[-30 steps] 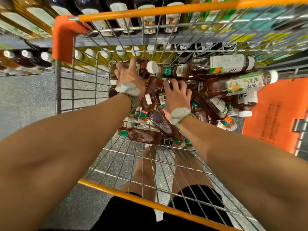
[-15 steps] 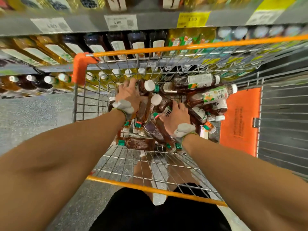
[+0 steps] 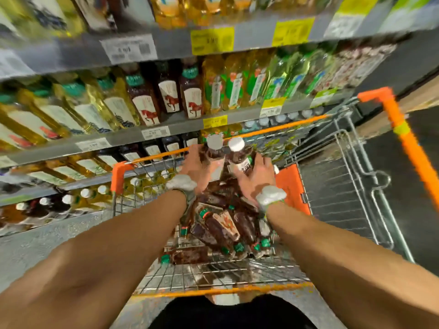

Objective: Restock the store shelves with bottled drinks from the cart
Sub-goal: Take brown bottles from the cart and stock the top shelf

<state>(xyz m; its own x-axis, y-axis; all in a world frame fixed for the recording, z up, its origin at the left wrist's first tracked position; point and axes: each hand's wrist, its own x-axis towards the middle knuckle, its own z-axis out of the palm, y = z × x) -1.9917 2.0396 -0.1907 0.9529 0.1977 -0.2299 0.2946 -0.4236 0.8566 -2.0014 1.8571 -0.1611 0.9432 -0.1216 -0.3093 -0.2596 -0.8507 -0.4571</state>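
brown drink fills both bottles i see held over the orange cart [image 3: 118, 174]. the left hand [image 3: 197, 170] wraps its fingers round the left bottle [image 3: 215, 151], and the right hand [image 3: 257, 178] wraps round the right bottle [image 3: 239, 157], caps up, side by side. more bottles [image 3: 221, 230] lie piled in the cart, near the shelves [image 3: 114, 141].

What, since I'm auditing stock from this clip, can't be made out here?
All head view.
- Upper price tags: digits smeared by motion blur.
- Top-shelf bottles: cut off by the upper edge.
- Grip of the left hand on its bottle: fingertips blurred, partly behind the bottle.
- Bottle pile in the cart: labels blurred, lower ones buried; no count.
- Second cart: cut by the right edge.
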